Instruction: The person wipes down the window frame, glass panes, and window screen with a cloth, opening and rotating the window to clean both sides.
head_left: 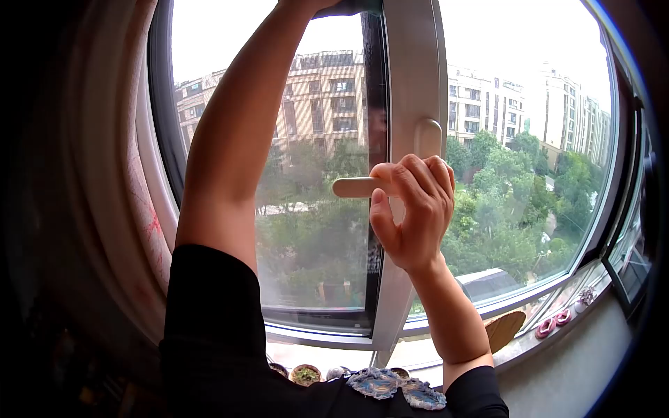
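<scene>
My right hand point(418, 202) is closed around a window handle point(353, 187). The handle lies level, its rounded end sticking out to the left past my thumb and fingers. It sits on the light upright window frame point(412, 63). My left arm point(233, 139) reaches up across the left window pane point(313, 230). Only the wrist edge of my left hand point(310, 3) shows at the top border; its fingers are out of the picture. A dark patch point(359, 7) lies beside it against the top of the frame, and I cannot make out what it is.
A pale curtain point(143, 160) hangs at the left. Along the sill are a potted plant point(305, 375), small pink pots point(546, 327) and a round woven piece point(505, 329). A dark-framed window sash point(631, 209) stands at the right. Trees and buildings show outside.
</scene>
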